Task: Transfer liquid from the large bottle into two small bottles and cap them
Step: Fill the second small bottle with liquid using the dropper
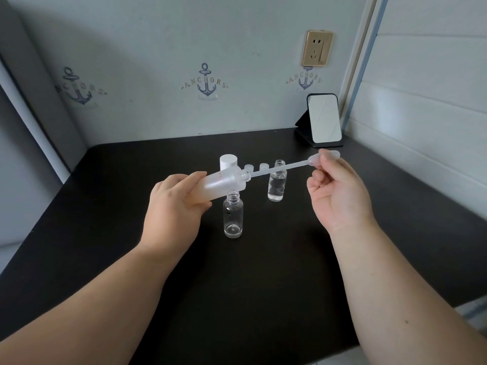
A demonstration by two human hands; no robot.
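Above the middle of the black surface (263, 259), the left hand (174, 206) grips the frosted large bottle (221, 184), fingers curled round its body, and holds it tilted nearly level with its neck pointing right. The right hand (337, 196) pinches the bulb of a plastic pipette (290, 167) between thumb and forefinger; the pipette's thin stem runs leftward into the bottle's open mouth. Directly below the tilted bottle, an uncapped clear small bottle (233, 217) stands upright on the surface and looks almost empty. A second uncapped small bottle (277, 183) stands upright farther back and to the right, partly filled with clear liquid. Behind the large bottle stand a white cylindrical cap (228, 162) and two small translucent caps (248, 168) (263, 167). At the rear right corner of the surface, a mirror (324, 118) leans on its black stand, beneath a gold wall socket (317, 48).
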